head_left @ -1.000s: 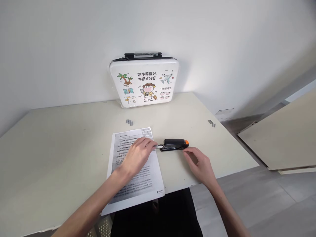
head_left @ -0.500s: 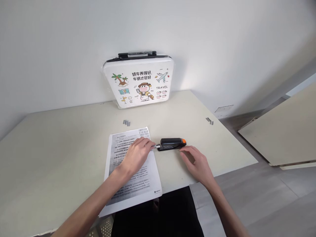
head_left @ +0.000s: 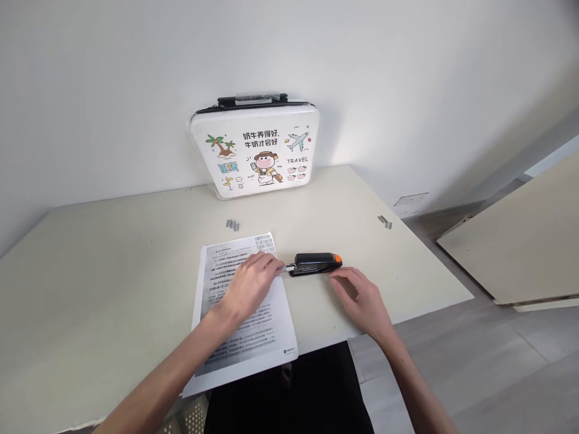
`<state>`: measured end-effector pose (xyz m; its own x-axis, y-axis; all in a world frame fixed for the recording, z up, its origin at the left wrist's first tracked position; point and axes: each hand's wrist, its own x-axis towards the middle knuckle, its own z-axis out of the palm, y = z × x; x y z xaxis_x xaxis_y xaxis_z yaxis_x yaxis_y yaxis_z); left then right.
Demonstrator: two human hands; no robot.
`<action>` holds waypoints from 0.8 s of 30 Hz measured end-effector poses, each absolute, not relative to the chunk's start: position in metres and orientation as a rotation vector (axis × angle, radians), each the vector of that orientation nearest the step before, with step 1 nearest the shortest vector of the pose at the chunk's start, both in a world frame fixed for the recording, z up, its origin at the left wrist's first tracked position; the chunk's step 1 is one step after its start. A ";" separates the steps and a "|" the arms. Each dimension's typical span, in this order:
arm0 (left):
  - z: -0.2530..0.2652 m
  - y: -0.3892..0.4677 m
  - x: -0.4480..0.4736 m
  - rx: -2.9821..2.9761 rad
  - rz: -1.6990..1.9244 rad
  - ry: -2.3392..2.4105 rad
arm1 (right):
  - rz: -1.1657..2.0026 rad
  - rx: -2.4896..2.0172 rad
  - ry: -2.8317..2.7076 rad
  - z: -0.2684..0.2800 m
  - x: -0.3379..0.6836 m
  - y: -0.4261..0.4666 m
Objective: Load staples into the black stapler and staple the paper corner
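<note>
A black stapler (head_left: 314, 263) with an orange end lies sideways on the table, just right of a printed sheet of paper (head_left: 244, 346). From its left end sticks out a short metal staple tray (head_left: 288, 267). My left hand (head_left: 253, 280) reaches over the sheet, its fingers closed on the tray's outer tip and hiding it. At the stapler's orange end, my right hand (head_left: 362, 298) has bent fingers, their tips against the near lower edge. A gap shows between its thumb and forefinger.
Several staple strips (head_left: 233, 225) lie beyond the sheet, and more staple strips (head_left: 385, 222) near the table's right edge. A white cartoon-printed case (head_left: 271, 150) with a black handle stands against the wall. The table (head_left: 113, 283) ends at my lap.
</note>
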<state>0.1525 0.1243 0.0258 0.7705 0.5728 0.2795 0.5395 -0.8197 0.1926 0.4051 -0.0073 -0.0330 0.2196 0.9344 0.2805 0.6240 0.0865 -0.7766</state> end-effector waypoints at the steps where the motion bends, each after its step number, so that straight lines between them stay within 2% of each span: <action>1: 0.026 0.124 0.152 2.861 0.494 0.901 | 0.446 -1.627 -1.494 -0.033 0.405 -0.007; 17: 0.021 0.126 0.144 2.756 0.542 0.963 | 0.454 -1.621 -1.458 -0.030 0.405 -0.008; 24: 0.021 0.133 0.124 2.558 0.550 0.912 | 0.325 -1.615 -1.304 -0.033 0.406 -0.008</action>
